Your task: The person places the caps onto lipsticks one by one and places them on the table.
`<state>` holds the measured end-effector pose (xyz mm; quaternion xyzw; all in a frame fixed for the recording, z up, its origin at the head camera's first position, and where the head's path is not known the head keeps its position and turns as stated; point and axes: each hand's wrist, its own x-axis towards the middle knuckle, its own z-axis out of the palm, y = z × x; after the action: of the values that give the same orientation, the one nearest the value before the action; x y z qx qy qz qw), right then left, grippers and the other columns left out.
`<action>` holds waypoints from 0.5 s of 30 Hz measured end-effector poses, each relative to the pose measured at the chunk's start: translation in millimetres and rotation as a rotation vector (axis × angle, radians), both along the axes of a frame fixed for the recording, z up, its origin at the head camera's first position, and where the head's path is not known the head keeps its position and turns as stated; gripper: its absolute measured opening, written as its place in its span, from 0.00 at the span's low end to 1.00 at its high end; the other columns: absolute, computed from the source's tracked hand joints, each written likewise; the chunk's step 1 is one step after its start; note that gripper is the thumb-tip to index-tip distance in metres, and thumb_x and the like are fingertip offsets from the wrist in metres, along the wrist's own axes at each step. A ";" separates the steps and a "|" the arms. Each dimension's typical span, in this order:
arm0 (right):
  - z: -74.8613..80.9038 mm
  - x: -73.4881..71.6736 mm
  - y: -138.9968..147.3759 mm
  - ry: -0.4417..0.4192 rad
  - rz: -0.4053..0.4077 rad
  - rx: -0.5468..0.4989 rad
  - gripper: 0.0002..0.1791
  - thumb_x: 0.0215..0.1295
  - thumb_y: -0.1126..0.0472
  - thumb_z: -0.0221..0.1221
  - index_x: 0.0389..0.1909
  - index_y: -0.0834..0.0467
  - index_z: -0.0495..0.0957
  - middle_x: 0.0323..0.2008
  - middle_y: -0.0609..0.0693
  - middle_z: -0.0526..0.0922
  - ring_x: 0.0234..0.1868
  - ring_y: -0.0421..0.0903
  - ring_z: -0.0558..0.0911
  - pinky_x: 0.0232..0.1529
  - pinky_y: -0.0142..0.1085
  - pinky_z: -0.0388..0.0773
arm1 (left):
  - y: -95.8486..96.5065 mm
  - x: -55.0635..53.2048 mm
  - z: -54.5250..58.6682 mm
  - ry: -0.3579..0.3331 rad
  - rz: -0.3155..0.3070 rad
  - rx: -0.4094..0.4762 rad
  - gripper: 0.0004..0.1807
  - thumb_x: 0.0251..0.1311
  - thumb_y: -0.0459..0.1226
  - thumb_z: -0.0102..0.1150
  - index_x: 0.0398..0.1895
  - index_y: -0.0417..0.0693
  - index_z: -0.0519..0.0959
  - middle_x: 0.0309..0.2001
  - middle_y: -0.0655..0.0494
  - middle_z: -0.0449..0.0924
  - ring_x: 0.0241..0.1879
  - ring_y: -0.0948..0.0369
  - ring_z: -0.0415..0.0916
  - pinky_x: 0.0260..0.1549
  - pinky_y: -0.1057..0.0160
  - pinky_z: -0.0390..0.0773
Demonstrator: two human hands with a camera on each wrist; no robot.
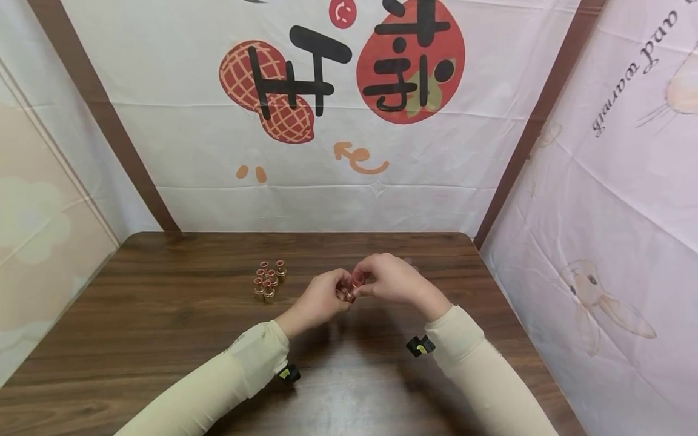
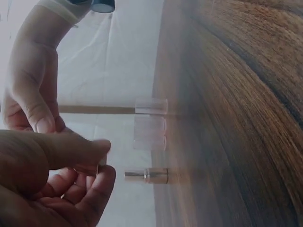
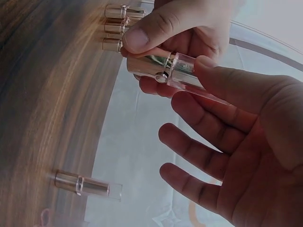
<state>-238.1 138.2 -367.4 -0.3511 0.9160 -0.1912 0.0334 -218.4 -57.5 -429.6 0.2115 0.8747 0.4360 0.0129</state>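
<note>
Both hands meet over the table around one gold lipstick tube with a clear cap point(image 3: 184, 71). My left hand point(image 1: 322, 300) pinches the gold body point(image 3: 144, 65) between thumb and fingers. Thumb and index finger of my right hand point(image 1: 389, 278) pinch the clear cap end, while its other fingers spread apart in the right wrist view. In the left wrist view the fingers mostly hide the held tube. A gold lipstick tube point(image 2: 156, 175) stands beyond the hands, beside clear plastic caps point(image 2: 149, 132).
Several gold lipstick tubes point(image 1: 270, 280) stand grouped on the brown wooden table point(image 1: 180, 315), left of the hands. A printed white cloth point(image 1: 191, 139) hangs behind the table's far edge, and another cloth point(image 1: 600, 242) hangs along the right side.
</note>
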 end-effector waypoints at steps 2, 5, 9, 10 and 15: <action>-1.3 -0.2 0.6 -0.011 0.010 -0.011 0.08 0.61 0.52 0.73 0.38 0.46 0.85 0.35 0.34 0.84 0.40 0.37 0.83 0.43 0.35 0.79 | -0.1 0.4 0.5 0.022 0.001 -0.029 0.16 0.49 0.26 0.73 0.39 0.46 0.80 0.31 0.60 0.81 0.32 0.65 0.78 0.33 0.66 0.79; -2.4 -0.7 1.1 -0.012 0.019 -0.025 0.08 0.62 0.52 0.72 0.39 0.46 0.85 0.35 0.34 0.84 0.41 0.39 0.84 0.43 0.35 0.79 | -0.5 0.8 0.6 0.052 0.007 -0.057 0.13 0.50 0.28 0.72 0.38 0.46 0.81 0.31 0.61 0.81 0.32 0.66 0.78 0.33 0.67 0.79; -1.0 -0.8 1.9 0.005 0.013 -0.033 0.07 0.61 0.51 0.73 0.37 0.44 0.85 0.34 0.33 0.83 0.40 0.38 0.84 0.42 0.35 0.79 | -1.9 1.6 1.0 0.078 0.017 -0.084 0.09 0.52 0.31 0.72 0.34 0.48 0.82 0.28 0.62 0.81 0.30 0.67 0.76 0.32 0.68 0.77; -0.4 -0.8 2.2 0.009 0.010 -0.034 0.07 0.61 0.50 0.73 0.37 0.43 0.84 0.34 0.32 0.83 0.40 0.38 0.84 0.41 0.36 0.79 | -2.3 1.7 1.1 0.084 0.015 -0.088 0.08 0.53 0.32 0.72 0.33 0.48 0.82 0.28 0.62 0.81 0.29 0.67 0.76 0.31 0.68 0.77; 2.5 -0.4 2.7 0.023 -0.010 -0.008 0.07 0.61 0.48 0.72 0.36 0.41 0.84 0.34 0.31 0.82 0.39 0.36 0.82 0.39 0.35 0.78 | -4.0 3.2 1.6 0.091 -0.011 -0.076 0.05 0.55 0.33 0.72 0.31 0.49 0.83 0.26 0.64 0.81 0.27 0.69 0.76 0.30 0.69 0.78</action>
<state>-238.5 140.9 -364.9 -0.3487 0.9173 -0.1909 0.0204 -215.1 -61.6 -428.0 0.2352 0.8892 0.3920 -0.0165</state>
